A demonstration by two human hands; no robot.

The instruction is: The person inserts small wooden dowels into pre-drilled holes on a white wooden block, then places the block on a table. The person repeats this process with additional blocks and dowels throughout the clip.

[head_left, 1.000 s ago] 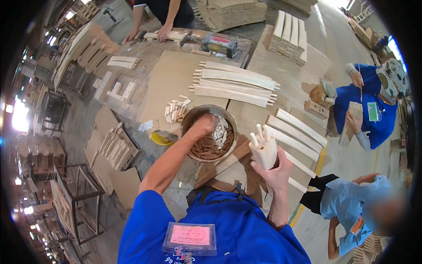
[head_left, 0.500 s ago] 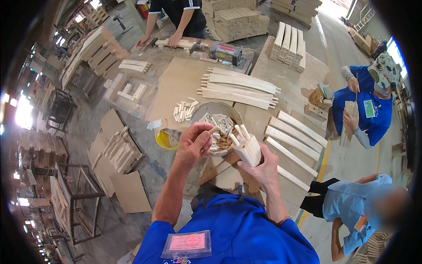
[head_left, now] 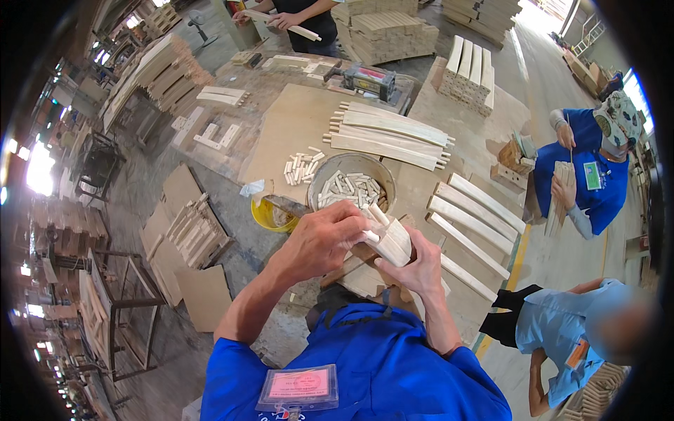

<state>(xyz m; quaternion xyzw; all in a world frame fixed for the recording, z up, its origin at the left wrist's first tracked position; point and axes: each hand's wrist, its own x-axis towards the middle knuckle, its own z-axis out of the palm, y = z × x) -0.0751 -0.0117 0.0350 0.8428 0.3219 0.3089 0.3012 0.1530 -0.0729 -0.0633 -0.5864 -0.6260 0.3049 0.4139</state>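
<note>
My right hand (head_left: 418,263) is wrapped round a bundle of pale wooden slats (head_left: 394,247), seen end-on, with short dowels (head_left: 378,215) sticking out of the ends. At the bundle's left end, my left hand (head_left: 326,235) has its fingers pinched together on a wooden dowel, mostly covered by the fingertips. Just beyond both hands stands a round bucket (head_left: 388,175) holding many loose dowels (head_left: 347,188). A small heap of dowels (head_left: 302,167) lies on the board left of it.
Curved slats with dowelled ends (head_left: 390,133) lie beyond the bucket; more slats (head_left: 474,210) lie to the right. A yellow bucket (head_left: 270,214) stands at left. One co-worker holds a slat (head_left: 284,24) across the table; two people (head_left: 586,168) are at right.
My left hand has moved right from over the bucket to the ends of the slats, carrying a dowel. The co-worker across the table has lifted a slat.
</note>
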